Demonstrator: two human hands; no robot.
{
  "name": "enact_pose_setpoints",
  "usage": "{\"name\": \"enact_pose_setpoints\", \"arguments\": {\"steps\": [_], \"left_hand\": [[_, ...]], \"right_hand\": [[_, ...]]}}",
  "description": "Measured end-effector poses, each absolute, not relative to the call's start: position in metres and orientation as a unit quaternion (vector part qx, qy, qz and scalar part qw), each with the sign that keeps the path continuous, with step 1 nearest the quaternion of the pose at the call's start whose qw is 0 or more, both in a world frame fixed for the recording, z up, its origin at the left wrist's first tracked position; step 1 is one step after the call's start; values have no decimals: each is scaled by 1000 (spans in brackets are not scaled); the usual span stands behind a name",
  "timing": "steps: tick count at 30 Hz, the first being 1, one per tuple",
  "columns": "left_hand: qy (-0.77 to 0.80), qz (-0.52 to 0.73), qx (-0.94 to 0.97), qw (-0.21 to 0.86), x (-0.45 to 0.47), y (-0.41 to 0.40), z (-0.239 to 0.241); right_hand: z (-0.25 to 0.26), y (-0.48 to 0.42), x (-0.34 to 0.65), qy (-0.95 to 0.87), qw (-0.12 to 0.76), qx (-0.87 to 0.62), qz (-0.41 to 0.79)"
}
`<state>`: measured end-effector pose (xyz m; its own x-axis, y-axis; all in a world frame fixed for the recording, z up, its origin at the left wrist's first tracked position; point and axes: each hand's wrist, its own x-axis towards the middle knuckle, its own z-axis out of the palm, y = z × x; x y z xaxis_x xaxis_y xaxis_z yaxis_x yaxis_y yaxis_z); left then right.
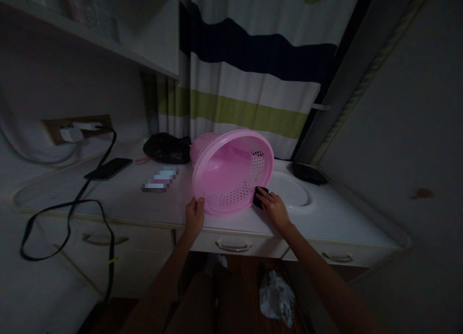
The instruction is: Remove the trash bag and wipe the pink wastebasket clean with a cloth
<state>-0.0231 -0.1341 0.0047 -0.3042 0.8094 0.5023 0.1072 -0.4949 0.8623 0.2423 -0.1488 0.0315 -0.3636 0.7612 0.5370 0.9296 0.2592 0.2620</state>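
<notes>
A pink plastic basket (pixel 226 170) with rows of holes in its wall lies tipped on its side on the white counter (pixel 162 206), mouth toward me. My left hand (pixel 194 216) is closed on the rim at its lower left, thumb on the inner side. At the lower right of the rim, my right hand (pixel 275 209) holds a small black pad (pixel 259 197), possibly a cloth or sponge, against or close beside the basket. The inside of the basket shows nothing in it.
Behind the basket are a black plastic bag (pixel 166 148) and a striped curtain (pixel 253 90). A phone (pixel 109 169) and a black cord (pixel 70 218) lie left. A white basin (pixel 294 192) and a dark pouch (pixel 308 173) are right. A bag (pixel 277 295) sits on the floor.
</notes>
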Motion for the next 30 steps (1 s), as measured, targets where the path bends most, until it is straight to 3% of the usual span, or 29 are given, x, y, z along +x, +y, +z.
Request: {"name": "enact_pose_setpoints", "arguments": {"steps": [12, 16, 22, 30], "left_hand": [[443, 689, 516, 249, -25, -134, 5], [438, 697, 508, 252, -27, -132, 3], [435, 696, 506, 265, -23, -132, 8], [408, 693, 535, 259, -23, -133, 5]], "right_hand": [[154, -117, 250, -765, 126, -488, -402], [171, -115, 245, -778, 122, -449, -422], [118, -123, 263, -761, 152, -514, -366], [31, -146, 239, -796, 205, -553, -138]]}}
